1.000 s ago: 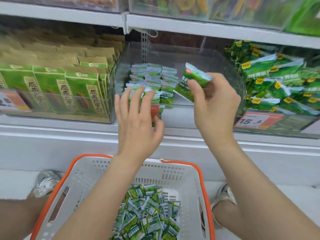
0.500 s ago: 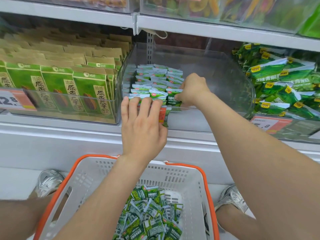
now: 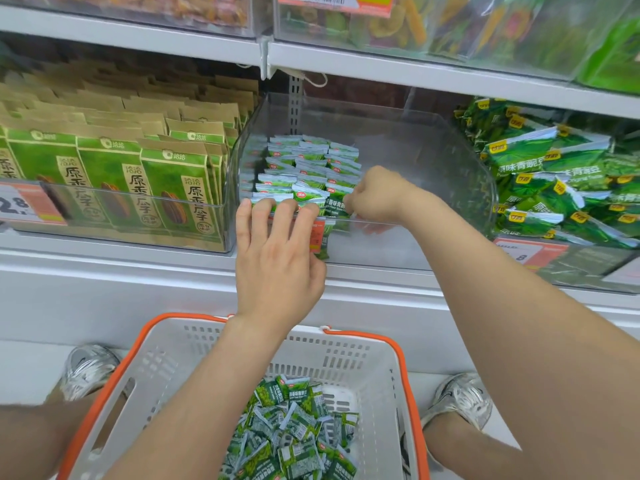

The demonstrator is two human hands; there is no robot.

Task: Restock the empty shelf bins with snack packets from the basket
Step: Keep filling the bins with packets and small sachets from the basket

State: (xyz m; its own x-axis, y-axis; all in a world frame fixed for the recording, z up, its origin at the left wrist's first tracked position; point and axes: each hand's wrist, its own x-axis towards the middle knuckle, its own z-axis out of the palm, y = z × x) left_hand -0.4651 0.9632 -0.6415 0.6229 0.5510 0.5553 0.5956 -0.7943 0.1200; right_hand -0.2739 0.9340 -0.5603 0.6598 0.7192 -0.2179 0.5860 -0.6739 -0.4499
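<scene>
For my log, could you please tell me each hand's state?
Left hand: open, fingers on small green plastic snack packets.
Right hand: curled, pinching one front packet.

Shiny silver sneakers (image 3: 90, 370) on both feet

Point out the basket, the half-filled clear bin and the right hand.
basket (image 3: 346, 358): head view, white back wall.
clear bin (image 3: 374, 247): head view, bare front wall.
right hand (image 3: 375, 194): head view, back of the curled hand, fingers on a snack packet (image 3: 336, 206).

Clear glossy plastic bin (image 3: 433, 161)
</scene>
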